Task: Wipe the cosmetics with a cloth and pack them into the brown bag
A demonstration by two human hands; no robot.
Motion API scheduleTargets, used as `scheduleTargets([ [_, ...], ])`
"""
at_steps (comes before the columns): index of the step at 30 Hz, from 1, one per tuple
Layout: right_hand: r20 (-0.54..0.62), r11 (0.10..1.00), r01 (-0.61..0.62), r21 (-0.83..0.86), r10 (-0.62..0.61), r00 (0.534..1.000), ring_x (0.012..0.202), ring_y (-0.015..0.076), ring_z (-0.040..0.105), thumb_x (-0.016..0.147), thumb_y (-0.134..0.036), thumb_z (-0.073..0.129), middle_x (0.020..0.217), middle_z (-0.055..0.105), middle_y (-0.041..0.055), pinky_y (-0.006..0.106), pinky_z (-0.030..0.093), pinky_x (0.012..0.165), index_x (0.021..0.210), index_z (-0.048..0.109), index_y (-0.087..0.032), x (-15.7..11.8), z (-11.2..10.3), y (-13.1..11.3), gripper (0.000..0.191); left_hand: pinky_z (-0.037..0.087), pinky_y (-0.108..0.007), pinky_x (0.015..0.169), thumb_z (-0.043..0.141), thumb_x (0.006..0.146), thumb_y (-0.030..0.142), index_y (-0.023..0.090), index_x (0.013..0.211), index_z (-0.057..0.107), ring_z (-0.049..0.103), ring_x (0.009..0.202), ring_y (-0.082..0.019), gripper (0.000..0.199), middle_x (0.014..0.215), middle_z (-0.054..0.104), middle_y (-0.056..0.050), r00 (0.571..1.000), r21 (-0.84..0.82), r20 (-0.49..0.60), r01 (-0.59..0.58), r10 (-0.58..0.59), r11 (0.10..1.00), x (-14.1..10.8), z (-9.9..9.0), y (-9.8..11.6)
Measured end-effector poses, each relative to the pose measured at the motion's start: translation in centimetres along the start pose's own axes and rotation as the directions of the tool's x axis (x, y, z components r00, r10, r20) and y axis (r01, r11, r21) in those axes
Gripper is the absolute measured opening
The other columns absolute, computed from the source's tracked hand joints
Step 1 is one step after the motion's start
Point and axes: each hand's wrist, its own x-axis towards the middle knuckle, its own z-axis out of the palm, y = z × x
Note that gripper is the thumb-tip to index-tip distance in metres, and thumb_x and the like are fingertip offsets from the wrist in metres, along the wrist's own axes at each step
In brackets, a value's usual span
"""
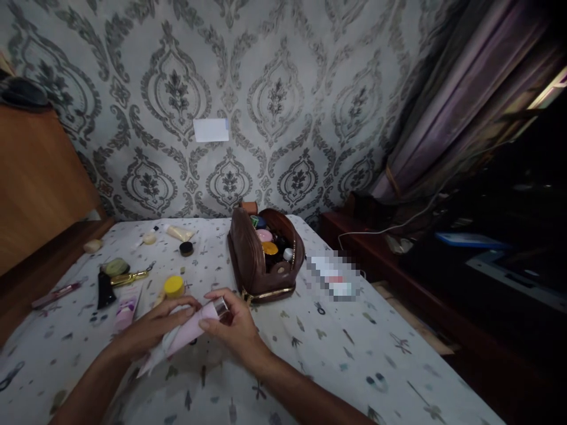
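Observation:
Both hands are closed around a pale pink squeeze tube (pixel 195 329) with a shiny silver cap. My right hand (pixel 239 327) grips it near the cap, thumb along the side. Across the tube's lower part lies my left hand (pixel 155 324), its fingers curled over the top. Whitish material shows at the tube's tail end; whether it is a wipe or the tube itself, I cannot tell. Just beyond my hands stands a brown cosmetic bag (pixel 241 254), unzipped. Inside it are several containers, among them an orange-yellow lid (pixel 270 248) and a pink one (pixel 264 235).
A yellow-lidded jar (pixel 174 286), a pink-and-white tube (pixel 127 308), a black tube (pixel 105 289), a cream tube (pixel 179 232) and a small black jar (pixel 186 248) lie left on the patterned sheet (pixel 301 378). A blurred-out item (pixel 334 275) lies right of the bag.

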Motion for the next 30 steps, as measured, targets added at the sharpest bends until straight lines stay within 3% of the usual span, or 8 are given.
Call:
scheduleTargets([
  [2, 0.019, 0.999, 0.028, -0.034, -0.028, 0.999, 0.065, 0.0109, 0.05, 0.065, -0.038, 0.082, 0.074, 0.055, -0.005, 0.022, 0.04, 0.061, 0.096, 0.061, -0.023, -0.2, 0.1, 0.1, 0.041, 0.052, -0.037, 0.093, 0.075, 0.061, 0.061, 0.026, 0.088, 0.078, 0.061, 0.113, -0.033, 0.044, 0.108, 0.073, -0.008, 0.995, 0.047, -0.1, -0.014, 0.019, 0.999, 0.3, 0.0, -0.6],
  [4, 0.03, 0.997, 0.038, -0.061, -0.036, 0.999, 0.065, 0.011, 0.052, 0.068, -0.04, 0.08, 0.076, 0.057, -0.0043, 0.022, 0.041, 0.061, 0.098, 0.061, -0.023, -0.3, 0.1, 0.2, 0.04, 0.049, -0.038, 0.096, 0.073, 0.065, 0.059, 0.026, 0.089, 0.078, 0.06, 0.113, -0.033, 0.04, 0.107, 0.073, -0.007, 0.988, 0.102, -0.131, -0.065, 0.078, 0.993, 0.5, 0.0, -0.7],
  [9, 0.113, 0.999, -0.015, -0.029, 0.018, 0.993, 0.055, 0.012, 0.057, 0.082, -0.059, 0.062, 0.067, 0.061, -0.0026, 0.024, 0.046, 0.055, 0.105, 0.058, -0.02, 0.1, -0.2, 0.9, 0.046, 0.05, -0.03, 0.079, 0.055, 0.085, 0.05, 0.023, 0.083, 0.073, 0.065, 0.087, -0.026, 0.032, 0.083, 0.071, -0.003, 0.965, 0.235, 0.045, -0.26, 0.257, 0.936, 0.5, 0.0, 0.5],
  [12, 0.115, 0.999, -0.037, 0.039, 0.032, 0.993, 0.054, 0.0126, 0.06, 0.079, -0.061, 0.064, 0.067, 0.062, -0.0026, 0.025, 0.048, 0.053, 0.106, 0.057, -0.02, 0.5, -0.4, 1.2, 0.049, 0.048, -0.028, 0.078, 0.051, 0.089, 0.046, 0.022, 0.084, 0.07, 0.063, 0.084, -0.024, 0.032, 0.082, 0.07, -0.003, 0.943, 0.298, 0.033, -0.325, 0.33, 0.898, 0.4, -0.1, 1.1],
  [19, -0.006, 0.999, 0.04, 0.018, -0.04, 0.999, 0.061, 0.0127, 0.063, 0.078, -0.053, 0.071, 0.074, 0.064, -0.0015, 0.025, 0.052, 0.06, 0.103, 0.062, -0.019, 0.5, -0.5, 0.6, 0.043, 0.045, -0.028, 0.075, 0.048, 0.086, 0.042, 0.018, 0.079, 0.067, 0.063, 0.082, -0.022, 0.031, 0.081, 0.07, -0.005, 0.931, 0.358, -0.067, -0.313, 0.359, 0.879, 1.3, -1.4, 0.8],
  [23, -0.034, 0.999, 0.026, 0.042, -0.024, 0.999, 0.064, 0.013, 0.064, 0.077, -0.05, 0.074, 0.079, 0.066, -0.0006, 0.025, 0.053, 0.062, 0.101, 0.065, -0.019, 0.4, -0.3, 0.7, 0.04, 0.045, -0.027, 0.069, 0.045, 0.087, 0.039, 0.017, 0.076, 0.063, 0.062, 0.075, -0.02, 0.031, 0.075, 0.068, -0.004, 0.899, 0.431, -0.125, -0.333, 0.421, 0.839, 1.4, -1.4, 0.7],
  [27, -0.034, 0.972, -0.104, 0.209, 0.114, 0.993, 0.067, 0.0148, 0.067, 0.074, -0.055, 0.075, 0.083, 0.069, 0.0022, 0.026, 0.055, 0.064, 0.1, 0.07, -0.018, 0.5, 0.0, 0.8, 0.047, 0.043, -0.027, 0.07, 0.043, 0.089, 0.036, 0.018, 0.079, 0.062, 0.061, 0.074, -0.018, 0.029, 0.074, 0.066, -0.002, 0.851, 0.524, -0.222, -0.307, 0.475, 0.795, 1.1, -1.4, 0.6],
  [30, 0.047, 0.903, -0.329, 0.276, 0.329, 0.943, 0.063, 0.0164, 0.069, 0.067, -0.05, 0.082, 0.084, 0.072, 0.0063, 0.026, 0.055, 0.061, 0.101, 0.072, -0.014, 0.5, 0.0, 0.8, 0.05, 0.042, -0.027, 0.069, 0.043, 0.091, 0.035, 0.019, 0.083, 0.063, 0.061, 0.072, -0.019, 0.026, 0.074, 0.067, -0.002, 0.815, 0.607, -0.289, -0.25, 0.503, 0.754, 0.7, -1.8, 0.5],
])
